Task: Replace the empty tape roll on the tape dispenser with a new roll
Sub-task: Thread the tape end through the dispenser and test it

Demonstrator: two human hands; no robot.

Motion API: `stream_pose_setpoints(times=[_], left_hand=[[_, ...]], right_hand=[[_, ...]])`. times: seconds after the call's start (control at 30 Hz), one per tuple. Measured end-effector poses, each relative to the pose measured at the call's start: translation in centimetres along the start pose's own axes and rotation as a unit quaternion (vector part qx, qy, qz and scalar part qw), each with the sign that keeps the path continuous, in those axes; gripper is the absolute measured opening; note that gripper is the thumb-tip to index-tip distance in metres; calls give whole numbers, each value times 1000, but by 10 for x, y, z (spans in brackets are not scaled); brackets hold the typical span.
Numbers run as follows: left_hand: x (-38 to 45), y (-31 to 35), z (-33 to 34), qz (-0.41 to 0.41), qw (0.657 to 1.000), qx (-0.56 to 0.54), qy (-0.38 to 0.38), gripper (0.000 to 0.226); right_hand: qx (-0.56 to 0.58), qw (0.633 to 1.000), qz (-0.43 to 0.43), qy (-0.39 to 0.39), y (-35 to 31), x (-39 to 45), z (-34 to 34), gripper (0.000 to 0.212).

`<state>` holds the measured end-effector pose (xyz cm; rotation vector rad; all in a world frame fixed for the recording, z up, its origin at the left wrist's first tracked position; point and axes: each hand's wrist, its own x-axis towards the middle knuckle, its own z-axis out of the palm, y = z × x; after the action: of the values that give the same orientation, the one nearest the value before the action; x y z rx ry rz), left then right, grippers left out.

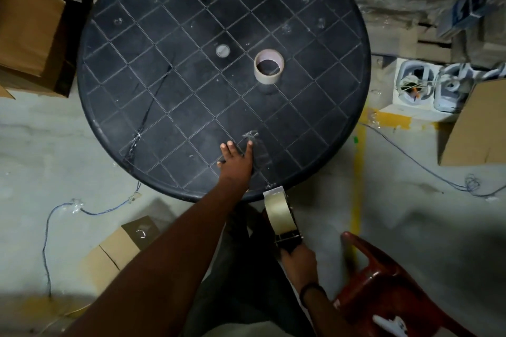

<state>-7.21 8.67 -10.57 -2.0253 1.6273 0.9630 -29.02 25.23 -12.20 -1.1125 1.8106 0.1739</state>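
Note:
An empty cardboard tape core (268, 66) stands on the round black table (169, 107), right of its centre. My right hand (298, 260) grips the handle of the tape dispenser (284, 230) just below the table's near edge; a full beige tape roll (278, 213) sits on it. My left hand (237, 157) lies flat on the tabletop near the front edge, fingers spread, its fingertips by a crumpled piece of clear tape (251, 136) stuck to the table.
A small round cap (222, 50) lies near the table's centre. Cardboard boxes stand at the left (30, 33), lower left (120, 249) and right (476, 128). A red plastic stool (383, 290) is at lower right. Thin wires (410, 161) trail over the floor.

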Motion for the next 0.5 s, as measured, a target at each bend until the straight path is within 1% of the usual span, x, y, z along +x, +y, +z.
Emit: stream_pose_setpoints(times=[0.07, 0.1, 0.23, 0.37, 0.5], left_hand=[[-1, 1, -2, 0, 1000, 5, 3, 119], [-2, 1, -2, 0, 1000, 1, 3, 118], [-2, 3, -2, 5, 1000, 4, 12, 113], [-3, 5, -1, 1, 1000, 2, 13, 108], [-1, 4, 2, 2, 1000, 7, 13, 114]], right_hand=[[27, 999, -22, -7, 2, 0, -2, 8], [32, 999, -36, -5, 4, 0, -4, 7], [25, 997, -68, 0, 1, 0, -12, 17], [16, 998, -57, -2, -3, 1, -12, 23], [8, 999, -35, -5, -7, 0, -11, 22]])
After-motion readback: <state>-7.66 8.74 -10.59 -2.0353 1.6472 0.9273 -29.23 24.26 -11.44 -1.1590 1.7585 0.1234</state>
